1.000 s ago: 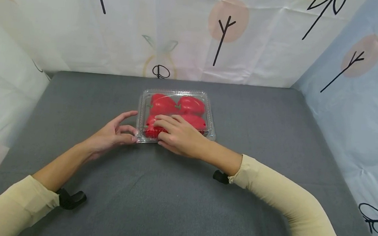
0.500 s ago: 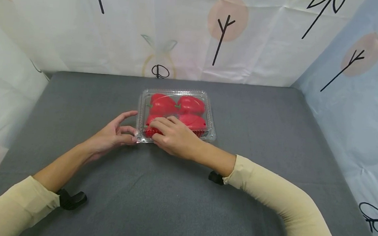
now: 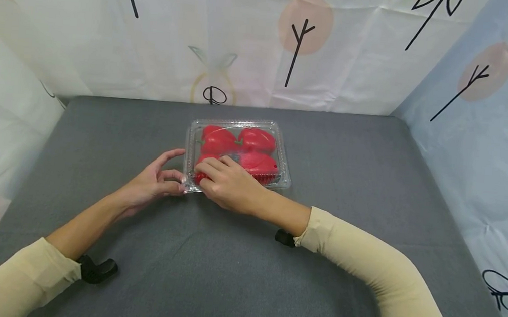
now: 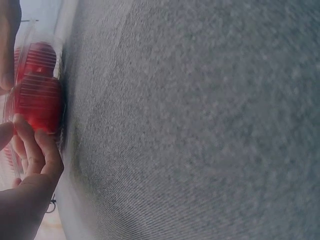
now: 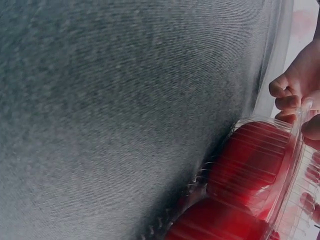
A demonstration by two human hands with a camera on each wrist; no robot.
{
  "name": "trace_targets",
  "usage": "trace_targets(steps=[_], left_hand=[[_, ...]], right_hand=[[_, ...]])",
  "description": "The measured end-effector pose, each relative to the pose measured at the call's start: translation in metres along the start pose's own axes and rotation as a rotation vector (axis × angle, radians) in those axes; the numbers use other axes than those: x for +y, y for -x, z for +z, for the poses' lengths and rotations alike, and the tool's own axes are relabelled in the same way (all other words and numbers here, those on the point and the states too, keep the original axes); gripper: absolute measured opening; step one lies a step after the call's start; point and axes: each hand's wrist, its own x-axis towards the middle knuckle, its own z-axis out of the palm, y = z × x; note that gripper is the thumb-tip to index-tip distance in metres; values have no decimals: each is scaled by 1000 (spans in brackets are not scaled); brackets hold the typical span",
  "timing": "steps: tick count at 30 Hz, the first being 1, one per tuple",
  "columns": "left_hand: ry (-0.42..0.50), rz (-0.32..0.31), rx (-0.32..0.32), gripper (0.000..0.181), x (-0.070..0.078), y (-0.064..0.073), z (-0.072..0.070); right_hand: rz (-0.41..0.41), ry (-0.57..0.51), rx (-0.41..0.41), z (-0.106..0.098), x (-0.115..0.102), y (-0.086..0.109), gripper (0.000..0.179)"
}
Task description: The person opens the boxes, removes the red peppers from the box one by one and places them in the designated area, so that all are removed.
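Note:
A clear plastic clamshell box point(image 3: 283, 156) of red bell peppers point(image 3: 257, 141) lies on the grey table. The person's left hand point(image 3: 149, 182) holds its front left corner. In the left wrist view the left hand's fingers point(image 4: 47, 145) lie along the box side, below the rim, with the thumb above. My right hand point(image 3: 229, 184) presses on the lid near the front left, bent fingers on top, partly hiding the front peppers. In the right wrist view the right thumb point(image 5: 312, 129) rests at the lid rim, close to the left hand point(image 5: 305, 75).
Grey cloth point(image 3: 235, 267) covers the table around the box. A pale patterned curtain point(image 3: 155, 39) hangs behind and at both sides. Black straps point(image 3: 98, 270) sit at the wrists, below cream sleeves.
The right hand has slid left along the front of the lid, toward the left hand, uncovering more of the front right pepper. The left hand and the box stay in place.

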Motion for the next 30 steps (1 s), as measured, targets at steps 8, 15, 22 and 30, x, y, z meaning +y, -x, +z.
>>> trace_targets(steps=[8, 15, 22, 30], left_hand=[[17, 7, 1, 81, -2, -1, 3], [7, 22, 4, 82, -1, -2, 5], [-21, 31, 6, 85, 0, -3, 5], [-56, 92, 5, 87, -7, -5, 4]], right_hand=[[6, 55, -54, -3, -1, 0, 17], [23, 35, -67, -3, -1, 0, 20], [27, 24, -79, -3, -1, 1, 22], [24, 32, -38, -7, 0, -2, 17]])
